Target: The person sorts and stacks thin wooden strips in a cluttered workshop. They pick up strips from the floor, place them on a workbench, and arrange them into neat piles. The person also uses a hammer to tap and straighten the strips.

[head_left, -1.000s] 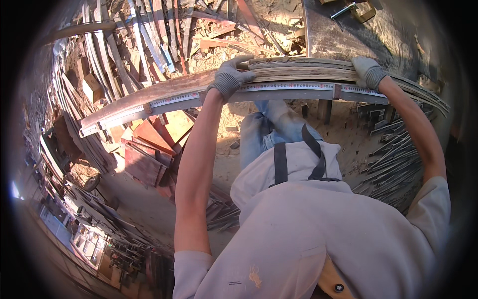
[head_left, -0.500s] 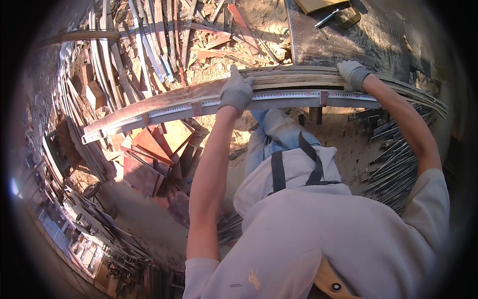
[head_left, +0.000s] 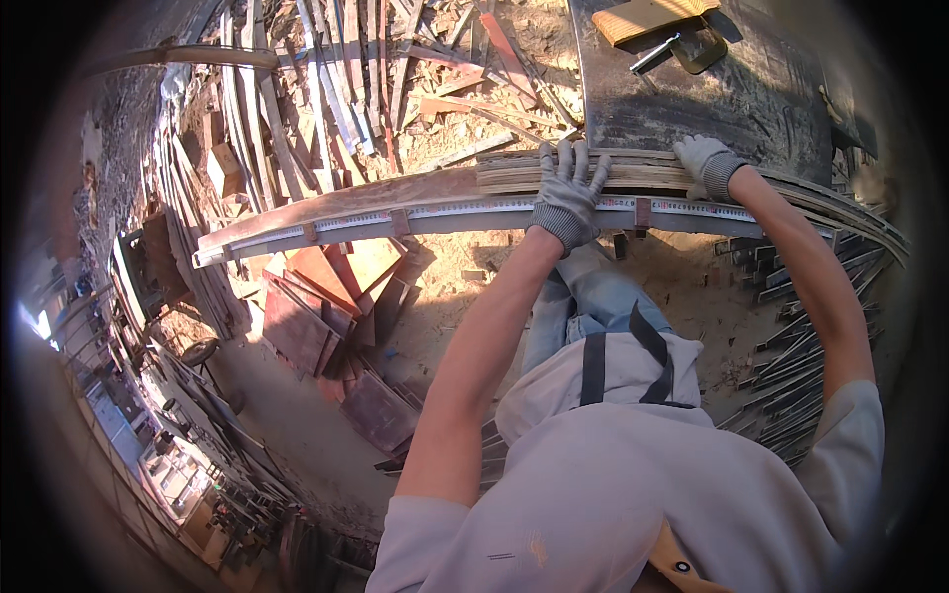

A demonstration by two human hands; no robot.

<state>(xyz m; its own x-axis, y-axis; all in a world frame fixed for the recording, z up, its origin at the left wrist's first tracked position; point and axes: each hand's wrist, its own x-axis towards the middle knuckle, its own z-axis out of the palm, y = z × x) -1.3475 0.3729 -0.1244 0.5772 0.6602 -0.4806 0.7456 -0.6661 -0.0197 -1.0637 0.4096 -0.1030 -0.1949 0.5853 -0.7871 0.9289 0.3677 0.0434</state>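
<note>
A bundle of thin wooden strips [head_left: 524, 173] lies across in front of me, beside a long reddish board [head_left: 336, 205]. Along their near edge runs a rail with a white measuring tape [head_left: 474, 208] and small brown blocks on it. My left hand [head_left: 569, 195], in a grey knit glove, rests over the strips near the bundle's left end, open, with fingers spread. My gloved right hand [head_left: 709, 166] is farther right, its fingers bent over the far edge of the strips. Its palm side is hidden.
A dark tabletop [head_left: 682, 109] beyond the strips holds a yellow-brown wooden piece [head_left: 652, 18] and a metal-handled tool [head_left: 654, 54]. Scrap slats [head_left: 346, 79] litter the ground at far left. Reddish panels [head_left: 306, 316] are heaped below the rail; dark metal bars [head_left: 806, 346] lie at right.
My left hand has slid right along the strips, off the reddish board, and its fingers have spread. My right hand stays near the same spot on the bundle. The view has shifted slightly.
</note>
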